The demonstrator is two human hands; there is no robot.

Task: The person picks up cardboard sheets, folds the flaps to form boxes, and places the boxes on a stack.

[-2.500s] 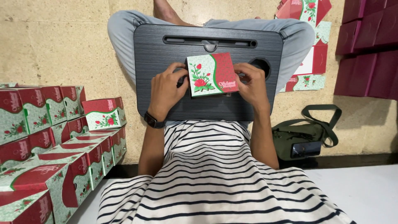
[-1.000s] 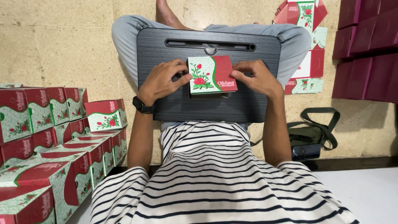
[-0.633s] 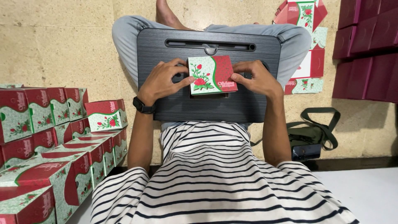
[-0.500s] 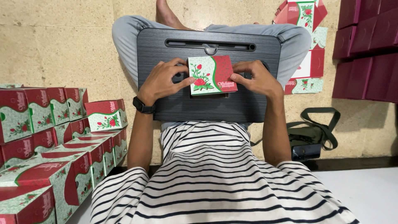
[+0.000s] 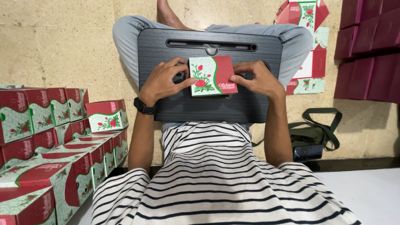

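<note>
A small cardboard box (image 5: pixel 211 76), red and green with a rose print, sits on a black lap tray (image 5: pixel 208 108) across my crossed legs. My left hand (image 5: pixel 164 80) presses against the box's left side, fingers bent along its edge; a black watch is on that wrist. My right hand (image 5: pixel 255 79) grips the box's right side with the thumb on its lid. Both hands hold the box between them.
Several finished boxes (image 5: pixel 54 137) of the same print are stacked on the floor at my left. Flat unfolded box blanks (image 5: pixel 308 50) lie beyond my right knee, dark red boxes (image 5: pixel 371 54) at far right. An olive bag (image 5: pixel 310 135) rests by my right elbow.
The view has shifted slightly; my hands have closed in a little on the box's sides, which stays in the same spot on the tray.
</note>
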